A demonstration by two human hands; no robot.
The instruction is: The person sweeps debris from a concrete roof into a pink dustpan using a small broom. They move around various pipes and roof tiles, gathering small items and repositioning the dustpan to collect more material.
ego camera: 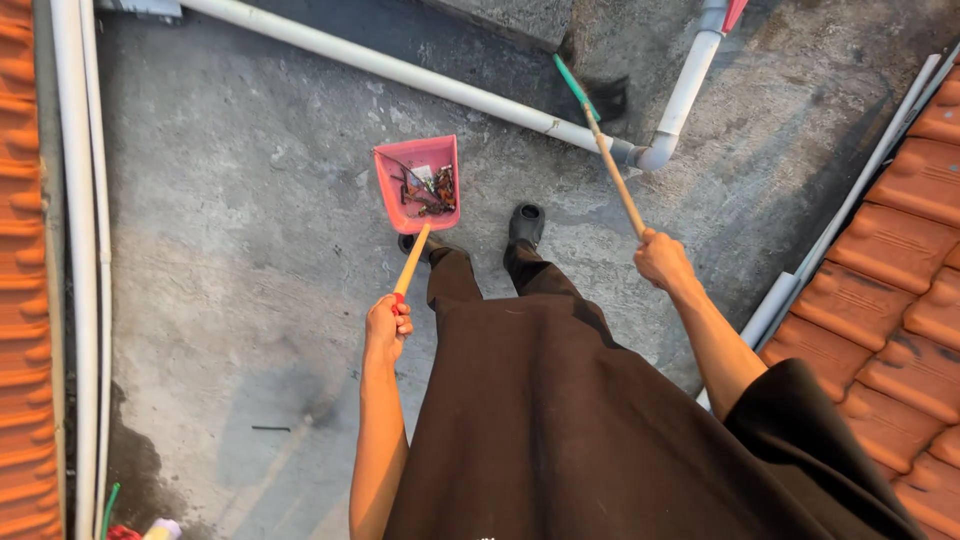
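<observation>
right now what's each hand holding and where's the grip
The left hand holds the pink dustpan by the end of its long handle. The right hand holds the broom with its grip at the top of the wooden stick.

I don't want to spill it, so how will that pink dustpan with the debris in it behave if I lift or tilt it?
The pink dustpan looks like stiff, thin plastic, so probably light. Held by the left hand at the far end of its long handle, it may wobble. The debris is loose twigs and scraps, likely to slide toward whichever edge dips.
</observation>
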